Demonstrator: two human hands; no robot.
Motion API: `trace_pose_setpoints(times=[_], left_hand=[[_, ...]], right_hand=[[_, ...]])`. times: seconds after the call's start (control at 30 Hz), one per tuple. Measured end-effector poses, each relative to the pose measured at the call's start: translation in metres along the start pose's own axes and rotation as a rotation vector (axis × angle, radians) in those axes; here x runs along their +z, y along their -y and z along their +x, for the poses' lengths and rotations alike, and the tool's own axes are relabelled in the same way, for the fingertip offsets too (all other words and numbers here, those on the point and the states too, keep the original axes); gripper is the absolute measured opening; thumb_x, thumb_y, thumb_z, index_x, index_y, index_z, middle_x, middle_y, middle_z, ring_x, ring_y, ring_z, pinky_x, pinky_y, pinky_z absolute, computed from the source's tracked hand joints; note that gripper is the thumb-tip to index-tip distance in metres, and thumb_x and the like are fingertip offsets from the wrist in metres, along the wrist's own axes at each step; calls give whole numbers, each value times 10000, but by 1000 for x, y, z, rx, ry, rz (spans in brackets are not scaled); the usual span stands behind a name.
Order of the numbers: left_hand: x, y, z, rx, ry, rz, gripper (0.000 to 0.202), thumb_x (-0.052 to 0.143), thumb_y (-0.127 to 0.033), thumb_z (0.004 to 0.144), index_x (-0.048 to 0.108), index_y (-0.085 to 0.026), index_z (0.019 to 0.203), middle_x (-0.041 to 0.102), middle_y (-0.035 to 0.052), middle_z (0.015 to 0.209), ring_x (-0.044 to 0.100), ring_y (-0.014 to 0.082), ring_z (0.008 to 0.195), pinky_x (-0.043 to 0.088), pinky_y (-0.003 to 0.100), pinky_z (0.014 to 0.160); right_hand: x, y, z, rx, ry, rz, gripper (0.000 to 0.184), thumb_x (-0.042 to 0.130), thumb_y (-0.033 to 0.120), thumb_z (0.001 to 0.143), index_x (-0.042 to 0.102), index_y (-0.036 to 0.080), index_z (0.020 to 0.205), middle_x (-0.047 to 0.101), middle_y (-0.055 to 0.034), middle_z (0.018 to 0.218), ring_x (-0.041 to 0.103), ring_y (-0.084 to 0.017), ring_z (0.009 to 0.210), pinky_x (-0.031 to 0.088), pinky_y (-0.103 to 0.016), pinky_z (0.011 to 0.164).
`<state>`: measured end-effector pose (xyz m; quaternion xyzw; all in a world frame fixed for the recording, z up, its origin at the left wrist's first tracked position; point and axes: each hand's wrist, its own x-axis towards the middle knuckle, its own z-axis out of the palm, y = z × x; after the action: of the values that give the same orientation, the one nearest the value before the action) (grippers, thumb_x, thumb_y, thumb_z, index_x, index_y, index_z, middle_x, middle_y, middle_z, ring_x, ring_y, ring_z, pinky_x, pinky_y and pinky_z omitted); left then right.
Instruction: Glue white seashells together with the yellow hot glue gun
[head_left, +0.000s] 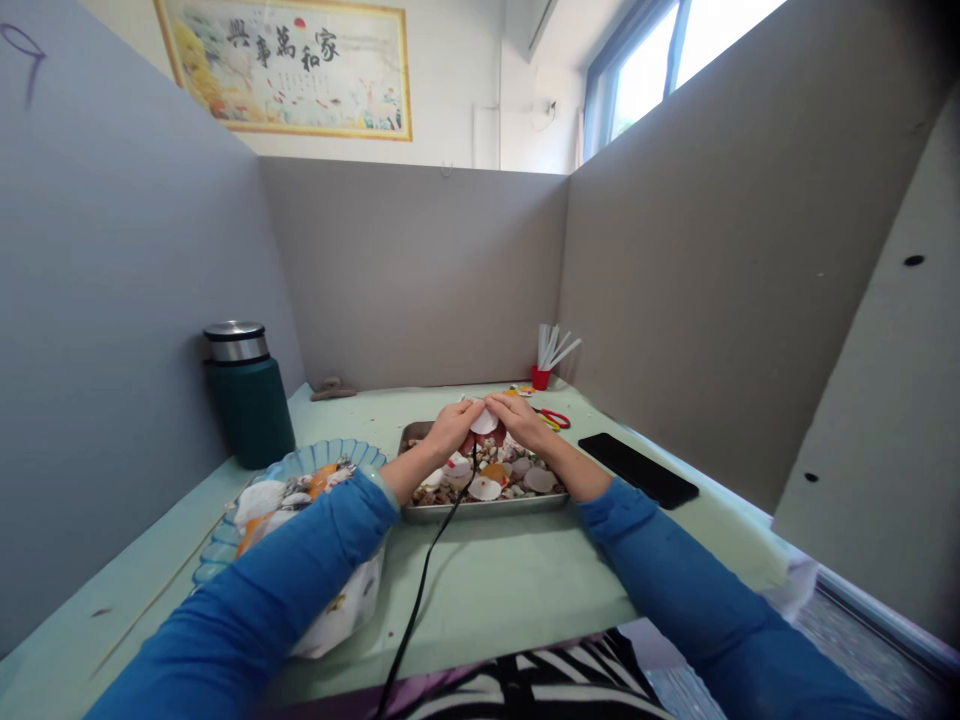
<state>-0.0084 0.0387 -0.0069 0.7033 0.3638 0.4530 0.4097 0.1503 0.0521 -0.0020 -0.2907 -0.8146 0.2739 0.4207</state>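
Both my hands meet above a metal tray [487, 513] filled with small shells and pebbles. My left hand [454, 424] and my right hand [520, 418] grip a white scallop shell [484, 421] between their fingertips. Just under it, reddish shell pieces [491, 437] show; whether they are joined to the white one I cannot tell. A black cord [429, 560] runs from below my hands toward my body, its far end hidden. Larger white shells [485, 488] and an orange shell [495, 474] lie in the tray.
Left of the tray stands a blue scalloped plate [208, 560] of shells, partly behind my left sleeve. Behind it is a green bottle [253, 410]. A black phone [637, 468], scissors [555, 418] and a red cup [541, 377] of white sticks lie right. Grey partitions [420, 270] enclose the table.
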Motion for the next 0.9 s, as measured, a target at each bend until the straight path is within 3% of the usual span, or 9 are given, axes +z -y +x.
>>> trace_pose_setpoints(times=[0.2, 0.4, 0.53, 0.63, 0.9], left_hand=[[0, -1, 1, -38, -50, -70, 385, 428, -494, 876, 505, -143, 738, 542, -6, 478, 387, 64, 292, 250, 190, 327], [-2, 3, 2, -66, -35, -25, 403, 446, -521, 862, 511, -146, 730, 545, -6, 473, 382, 62, 286, 235, 191, 326], [-1, 1, 2, -71, -28, -7, 400, 439, -510, 866, 512, -147, 714, 549, 0, 482, 388, 65, 289, 241, 194, 323], [-1, -1, 0, -61, -3, 0, 413, 425, -510, 872, 530, -140, 719, 549, 1, 486, 389, 62, 290, 248, 192, 325], [1, -4, -1, -79, -53, -27, 396, 465, -512, 855, 526, -145, 719, 528, -15, 462, 379, 59, 287, 236, 189, 328]], right_hand=[[1, -5, 1, -108, -139, -162, 294, 437, 373, 923, 593, 170, 1067, 622, 0, 669, 552, -116, 520, 435, -220, 510], [0, -2, 0, -143, -182, -197, 275, 487, 361, 894, 637, 143, 968, 659, -38, 764, 563, -119, 588, 432, -222, 555], [1, -3, 0, -140, -167, -189, 290, 481, 339, 896, 625, 147, 1060, 661, -32, 752, 576, -123, 581, 443, -224, 557], [1, -4, 0, -150, -177, -225, 265, 482, 308, 890, 648, 154, 1029, 671, -34, 748, 585, -129, 597, 451, -233, 584], [2, -6, 0, -96, -175, -187, 275, 473, 357, 898, 625, 153, 1004, 610, 7, 620, 534, -108, 472, 404, -215, 486]])
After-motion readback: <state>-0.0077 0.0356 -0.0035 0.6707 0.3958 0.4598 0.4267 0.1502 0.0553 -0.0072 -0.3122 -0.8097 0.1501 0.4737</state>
